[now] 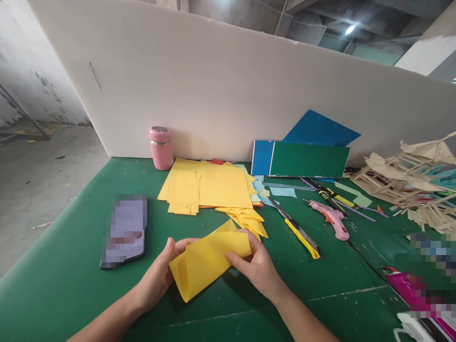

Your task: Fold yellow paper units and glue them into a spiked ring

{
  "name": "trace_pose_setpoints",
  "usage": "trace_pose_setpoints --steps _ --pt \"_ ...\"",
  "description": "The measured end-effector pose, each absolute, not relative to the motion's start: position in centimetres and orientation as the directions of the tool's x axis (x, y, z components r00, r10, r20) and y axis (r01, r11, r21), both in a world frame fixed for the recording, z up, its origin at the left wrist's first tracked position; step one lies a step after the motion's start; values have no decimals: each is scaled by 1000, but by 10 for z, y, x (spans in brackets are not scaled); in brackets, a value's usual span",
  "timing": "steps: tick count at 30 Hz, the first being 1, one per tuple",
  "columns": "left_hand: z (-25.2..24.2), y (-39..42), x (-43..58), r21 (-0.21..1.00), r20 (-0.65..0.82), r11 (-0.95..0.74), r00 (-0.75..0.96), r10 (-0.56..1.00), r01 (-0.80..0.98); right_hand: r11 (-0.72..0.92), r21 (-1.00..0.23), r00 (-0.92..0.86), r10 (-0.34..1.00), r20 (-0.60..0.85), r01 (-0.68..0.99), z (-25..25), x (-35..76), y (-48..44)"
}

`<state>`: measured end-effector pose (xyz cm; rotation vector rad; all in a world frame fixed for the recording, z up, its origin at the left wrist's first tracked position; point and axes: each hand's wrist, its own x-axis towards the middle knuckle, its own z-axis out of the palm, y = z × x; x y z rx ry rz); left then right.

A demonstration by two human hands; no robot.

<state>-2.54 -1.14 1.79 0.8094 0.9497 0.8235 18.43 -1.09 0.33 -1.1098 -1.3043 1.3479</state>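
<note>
A folded yellow paper sheet (206, 260) is held just above the green table (71, 294), between both hands. My left hand (158, 275) grips its left side, thumb on top. On the right side, my right hand (258, 268) pinches the upper edge with thumb and fingers. Behind the hands lies a stack of yellow paper sheets (208, 186), with several folded yellow pieces (247, 218) at its near right corner.
A phone (124, 230) lies at left, a pink flask (161, 147) stands by the white partition (213, 85). Right of the hands are a yellow utility knife (301, 233), a pink glue gun (333, 219), blue and green card sheets (306, 159) and a stick model (413, 185).
</note>
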Motion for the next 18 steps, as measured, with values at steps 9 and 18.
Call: trace_pose_setpoints --steps 9,18 --pt "23 -4 -29 859 -314 471 522 793 -199 -35 -982 -181 984 -2 -184 -7 186 -8" --pt "22 -5 -17 896 -370 440 448 814 -60 -152 -973 -229 967 -110 -174 -1 178 -13"
